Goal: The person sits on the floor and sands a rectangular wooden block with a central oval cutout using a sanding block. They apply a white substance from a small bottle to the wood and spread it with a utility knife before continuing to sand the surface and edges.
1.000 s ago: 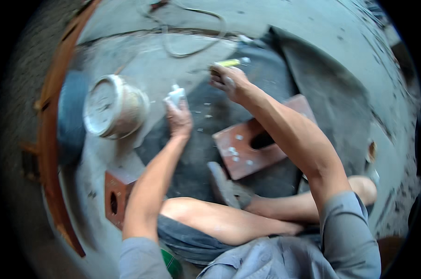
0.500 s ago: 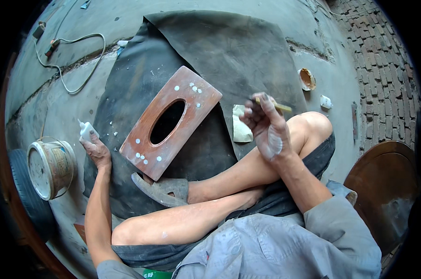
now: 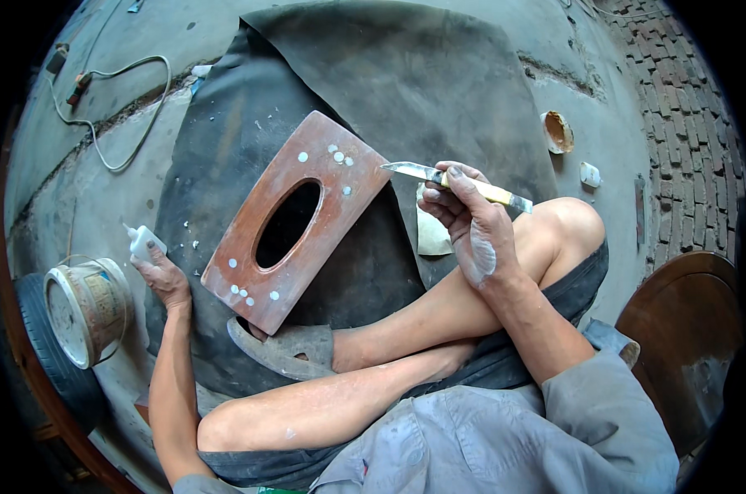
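Knife (image 3: 490,192) and right hand (image 3: 476,226) showed the clearest change: 0.5 s earlier the tool was a blur with no blade to be made out, whereas now its blade (image 3: 412,170) stood in plain view, aimed left at the right-hand corner of the box (image 3: 332,218). Whether the tip touched that corner I could not tell. As I judged it, this made the knife, not the bottle (image 3: 148,241), the tool nearer to use on the box. Thumb and fingers pinched the handle. The left hand (image 3: 167,278) was closed around the bottle, nozzle up, by the left edge of the mat (image 3: 439,82), much as before. The box had kept its place too, lying aslant on the mat, its hole (image 3: 289,225) upward, white dots (image 3: 302,156) in 2 groups toward its short ends, and its near corner just by the slipper (image 3: 282,354). Pale paper (image 3: 433,230) lay near the right hand.
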{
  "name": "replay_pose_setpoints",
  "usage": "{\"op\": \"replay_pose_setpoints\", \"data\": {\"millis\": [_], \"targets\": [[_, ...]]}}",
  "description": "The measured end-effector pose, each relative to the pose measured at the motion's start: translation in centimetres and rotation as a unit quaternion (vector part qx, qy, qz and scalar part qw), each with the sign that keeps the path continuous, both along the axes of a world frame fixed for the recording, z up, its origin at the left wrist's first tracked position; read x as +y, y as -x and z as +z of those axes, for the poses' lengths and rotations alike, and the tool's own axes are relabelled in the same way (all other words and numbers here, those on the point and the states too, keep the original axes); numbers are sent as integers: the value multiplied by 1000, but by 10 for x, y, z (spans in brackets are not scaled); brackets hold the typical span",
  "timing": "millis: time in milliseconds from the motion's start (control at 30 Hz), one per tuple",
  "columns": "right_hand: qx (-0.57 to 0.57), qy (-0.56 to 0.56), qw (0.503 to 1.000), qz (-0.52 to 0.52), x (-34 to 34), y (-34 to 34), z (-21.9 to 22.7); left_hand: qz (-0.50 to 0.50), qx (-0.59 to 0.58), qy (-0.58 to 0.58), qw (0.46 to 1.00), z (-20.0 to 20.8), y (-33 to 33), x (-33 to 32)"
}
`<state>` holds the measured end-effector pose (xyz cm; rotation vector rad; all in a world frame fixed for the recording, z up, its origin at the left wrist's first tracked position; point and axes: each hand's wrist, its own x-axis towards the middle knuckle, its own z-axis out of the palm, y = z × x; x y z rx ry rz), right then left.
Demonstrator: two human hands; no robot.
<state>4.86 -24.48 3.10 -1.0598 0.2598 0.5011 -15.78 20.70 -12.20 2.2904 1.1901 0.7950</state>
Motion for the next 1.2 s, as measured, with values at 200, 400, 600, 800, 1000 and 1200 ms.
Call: {"op": "replay_pose_setpoints", "data": {"millis": [200, 400, 600, 800, 1000, 1200], "targets": [[1, 22, 1000, 16, 4, -3, -3, 0, 4, -9, 1000, -3, 2, 4], [-2, 23, 1000, 16, 4, -4, -7, -6, -11, -9, 1000, 4, -2, -1], [4, 21, 1000, 15, 3, -3, -6, 1, -1, -2, 1000, 0, 2, 4], [5, 31, 999, 19, 3, -2, -7, -6, -6, 4, 1000, 4, -2, -1], [-2, 20, 1000, 13, 4, -3, -6, -6, -11, 2, 1000, 1, 1, 3], [4, 20, 1000, 18, 3, -3, -8, -6, -9, -6, 1000, 1, 0, 2]]}}
